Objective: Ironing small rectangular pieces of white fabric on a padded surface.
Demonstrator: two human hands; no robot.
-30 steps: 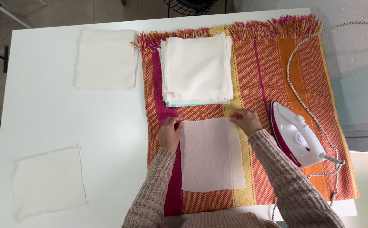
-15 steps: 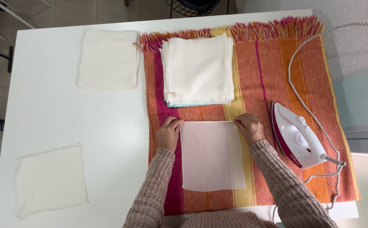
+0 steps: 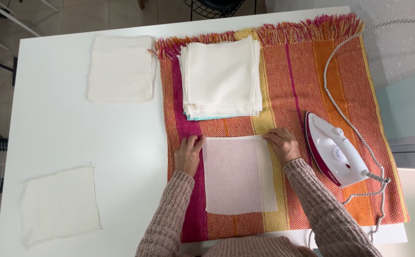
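A thin, see-through white cloth square lies flat on a striped orange, pink and yellow blanket. My left hand presses on its upper left corner. At the upper right corner my right hand rests with fingers curled on the cloth's edge. Both hands lie on the cloth and pin it to the blanket. Just beyond the hands stands a stack of folded white cloths with a turquoise one at the bottom.
A white and magenta iron lies to the right of my right hand, its braided cord looping to the far right. On the white table sit a folded white cloth at the back and a single cloth front left.
Both hands have slid a little toward me along the cloth's top corners, and the cloth lies flatter. The view has shifted slightly.
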